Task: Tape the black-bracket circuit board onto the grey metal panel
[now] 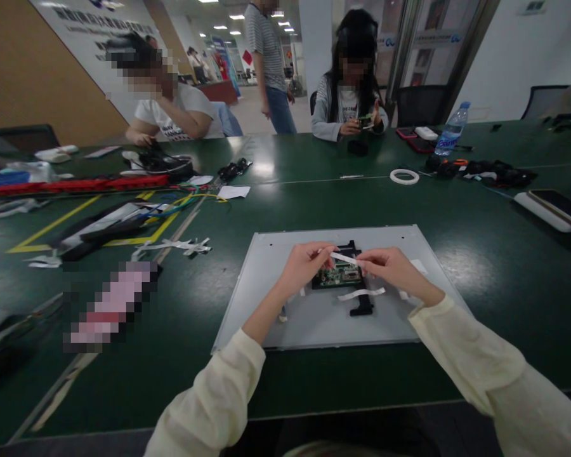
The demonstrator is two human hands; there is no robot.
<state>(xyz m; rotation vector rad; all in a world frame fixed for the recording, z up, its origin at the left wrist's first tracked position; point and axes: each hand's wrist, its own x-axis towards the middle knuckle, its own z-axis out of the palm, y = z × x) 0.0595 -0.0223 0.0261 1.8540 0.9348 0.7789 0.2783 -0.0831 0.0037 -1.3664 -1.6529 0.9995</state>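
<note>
Between my two hands a short white strip, like tape or a flat cable (pixel 344 258), is stretched above a green circuit board (pixel 341 275). My left hand (pixel 308 261) pinches its left end, and my right hand (pixel 384 265) pinches its right end. The board sits by a black plastic bracket (pixel 361 306) on a light grey panel (pixel 314 331). Part of the board is hidden behind my fingers. A second white strip (pixel 361 294) lies loosely across the bracket, just below my hands.
A pixelated pink object (pixel 118 298) lies left of the panel, near crumpled white strips (pixel 185 246). Farther back are a white tape roll (pixel 404 176), a water bottle (pixel 452 132) and a phone (pixel 564 208). Across the table one person (pixel 349 95) holds a small board; another sits at left.
</note>
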